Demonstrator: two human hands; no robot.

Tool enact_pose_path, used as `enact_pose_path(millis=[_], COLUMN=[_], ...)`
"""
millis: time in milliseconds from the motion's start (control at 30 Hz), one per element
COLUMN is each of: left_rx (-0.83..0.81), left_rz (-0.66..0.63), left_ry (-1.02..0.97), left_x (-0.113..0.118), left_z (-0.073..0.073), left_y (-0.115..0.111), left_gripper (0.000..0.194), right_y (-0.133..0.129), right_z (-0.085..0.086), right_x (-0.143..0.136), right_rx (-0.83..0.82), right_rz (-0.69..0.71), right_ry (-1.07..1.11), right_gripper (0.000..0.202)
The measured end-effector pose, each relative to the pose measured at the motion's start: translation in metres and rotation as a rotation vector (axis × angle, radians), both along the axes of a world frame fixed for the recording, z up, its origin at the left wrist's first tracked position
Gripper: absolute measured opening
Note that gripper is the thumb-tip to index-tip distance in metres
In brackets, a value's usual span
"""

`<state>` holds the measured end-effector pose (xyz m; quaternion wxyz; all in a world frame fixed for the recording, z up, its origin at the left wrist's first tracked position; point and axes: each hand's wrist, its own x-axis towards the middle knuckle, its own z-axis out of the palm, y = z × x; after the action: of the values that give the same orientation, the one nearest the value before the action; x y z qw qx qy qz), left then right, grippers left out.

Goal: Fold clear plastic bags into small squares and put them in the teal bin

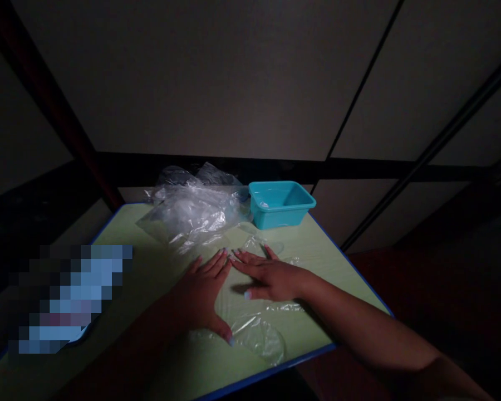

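A clear plastic bag (261,337) lies spread out on the pale green tabletop, partly under both hands. My left hand (202,292) rests flat on it, fingers pointing away and thumb stretched out to the side. Beside it, my right hand (275,277) lies with its fingers extended toward the left, their tips meeting those of the left hand. Neither hand grips anything. The bag's middle is hidden beneath the palms, while its creased ends show in front of and beyond the fingers.
A crumpled heap of clear plastic bags (196,209) sits at the table's far side. Right of it stands a turquoise plastic tub (281,217). A pixelated device-like object (79,301) lies at the left. The green table (317,323) has a blue edge; cabinet-like panels (217,83) rise behind.
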<state>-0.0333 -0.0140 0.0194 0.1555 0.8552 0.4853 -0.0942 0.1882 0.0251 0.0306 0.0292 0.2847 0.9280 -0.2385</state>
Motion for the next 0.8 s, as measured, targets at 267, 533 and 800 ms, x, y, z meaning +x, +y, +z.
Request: enact_pose_path(millis=[267, 533, 800], left_rx=[-0.014, -0.026, -0.029], left_rz=[0.018, 0.005, 0.0], left_ry=[0.029, 0.024, 0.0], left_x=[0.001, -0.001, -0.004], left_z=[0.003, 0.002, -0.001], left_y=[-0.006, -0.006, -0.005], left_gripper=[0.133, 0.132, 0.134], right_y=[0.018, 0.012, 0.01], right_z=[-0.001, 0.003, 0.003], right_x=[0.01, 0.008, 0.01], right_rx=[0.162, 0.162, 0.14], right_rz=[-0.386, -0.232, -0.228], right_ry=[-0.217, -0.058, -0.13], right_gripper=[0.08, 0.075, 0.071])
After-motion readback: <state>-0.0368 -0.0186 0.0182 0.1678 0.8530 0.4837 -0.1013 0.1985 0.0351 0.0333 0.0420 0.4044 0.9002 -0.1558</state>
